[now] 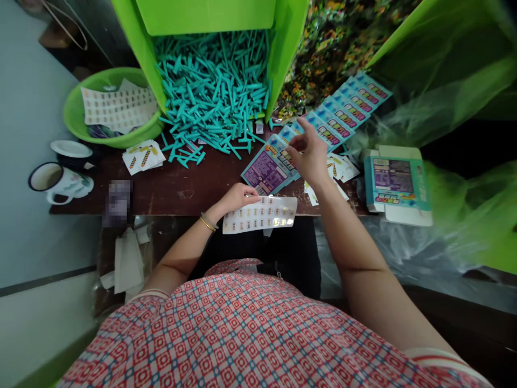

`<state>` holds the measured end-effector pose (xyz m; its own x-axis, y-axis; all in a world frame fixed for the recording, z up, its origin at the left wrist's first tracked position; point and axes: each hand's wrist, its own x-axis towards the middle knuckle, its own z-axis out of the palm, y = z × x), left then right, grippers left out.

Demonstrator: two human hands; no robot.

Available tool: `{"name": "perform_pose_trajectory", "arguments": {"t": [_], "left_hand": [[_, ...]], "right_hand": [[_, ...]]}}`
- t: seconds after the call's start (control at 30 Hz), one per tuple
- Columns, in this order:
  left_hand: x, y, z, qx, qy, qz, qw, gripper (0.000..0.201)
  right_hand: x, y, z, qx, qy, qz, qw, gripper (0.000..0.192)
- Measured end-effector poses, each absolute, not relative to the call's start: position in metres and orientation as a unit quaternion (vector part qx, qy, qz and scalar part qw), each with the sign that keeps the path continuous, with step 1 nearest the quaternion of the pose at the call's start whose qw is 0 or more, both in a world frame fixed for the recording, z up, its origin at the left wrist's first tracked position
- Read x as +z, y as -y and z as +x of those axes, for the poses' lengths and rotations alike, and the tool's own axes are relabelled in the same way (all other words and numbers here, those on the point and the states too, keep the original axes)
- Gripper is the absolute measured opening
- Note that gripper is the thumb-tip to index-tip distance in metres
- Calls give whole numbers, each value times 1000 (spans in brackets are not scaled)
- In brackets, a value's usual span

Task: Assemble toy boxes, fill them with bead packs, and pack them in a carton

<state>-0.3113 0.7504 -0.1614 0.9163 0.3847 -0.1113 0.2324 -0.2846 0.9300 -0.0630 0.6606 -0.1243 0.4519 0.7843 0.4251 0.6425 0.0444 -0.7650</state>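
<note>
My left hand (241, 198) pinches the top edge of a sticker sheet (262, 216), which has rows of small printed labels and hangs over the table's front edge. My right hand (310, 153) is over a fanned row of flat teal and purple printed packs (329, 123). Its thumb and fingers are curled together near the closest pack (270, 167). Anything between those fingertips is too small to make out. Small white printed cards (341, 168) lie partly behind my right wrist.
A green bin (283, 59) spills teal T-shaped plastic pieces (214, 91) onto the brown table (181, 191). On the left are a green basket (137, 141) with more sticker sheets, white cards (143, 157) and an enamel mug (60, 182). An open printed box (398, 183) stands right.
</note>
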Motion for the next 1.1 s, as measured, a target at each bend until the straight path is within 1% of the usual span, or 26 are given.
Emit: {"name": "perform_pose_trajectory", "arguments": {"t": [0.1, 0.17, 0.2, 0.23, 0.3, 0.37, 0.47, 0.53, 0.6, 0.63, 0.7, 0.73, 0.77, 0.8, 0.87, 0.93, 0.97, 1.03, 1.1], "left_hand": [[-166, -749, -306, 65, -188, 790, 580, 18], [-167, -751, -305, 65, -190, 785, 586, 18], [-168, -752, -304, 64, -191, 783, 588, 18], [-168, -753, -304, 63, -192, 783, 589, 18], [-168, -756, -303, 61, -188, 781, 593, 16], [-168, -757, -301, 61, -178, 778, 600, 15], [-165, -757, -297, 70, -157, 769, 616, 15], [-162, -755, -295, 77, -142, 762, 627, 14], [-160, -754, -294, 82, -133, 761, 630, 14], [-159, -753, -295, 82, -131, 764, 626, 14], [-156, -752, -298, 85, -136, 778, 608, 14], [-154, -751, -300, 88, -139, 786, 596, 15], [-152, -750, -302, 93, -140, 794, 584, 15], [-149, -750, -304, 99, -137, 802, 574, 16], [-143, -751, -307, 109, -127, 814, 556, 17], [-139, -753, -308, 120, -135, 833, 522, 13], [-138, -755, -308, 125, -153, 844, 498, 11], [-140, -760, -308, 128, -198, 852, 468, 12], [-144, -762, -308, 119, -230, 830, 493, 21]], "right_hand": [[-129, -668, -60, 52, 522, -718, 458, 70], [-121, -661, -58, 5, 516, -746, 421, 73], [-114, -656, -55, -29, 506, -761, 405, 71], [-108, -650, -51, -63, 490, -774, 395, 65], [-95, -641, -42, -100, 456, -789, 400, 44], [-91, -638, -34, -72, 436, -788, 428, 27], [-102, -647, -30, 8, 433, -785, 443, 21], [-112, -655, -29, 11, 434, -794, 426, 19], [-115, -658, -30, -38, 433, -808, 398, 24], [-114, -656, -33, -76, 424, -816, 385, 32], [-106, -645, -46, -146, 404, -824, 369, 55], [-102, -635, -57, -158, 407, -820, 371, 65], [-99, -625, -70, -145, 428, -809, 377, 69], [-97, -614, -85, -104, 466, -790, 383, 69], [-100, -593, -116, 28, 548, -741, 387, 56], [-110, -577, -139, 143, 569, -714, 383, 38], [-116, -571, -144, 176, 557, -714, 385, 32], [-127, -562, -146, 210, 511, -724, 412, 27], [-135, -557, -139, 232, 470, -723, 450, 29]]}}
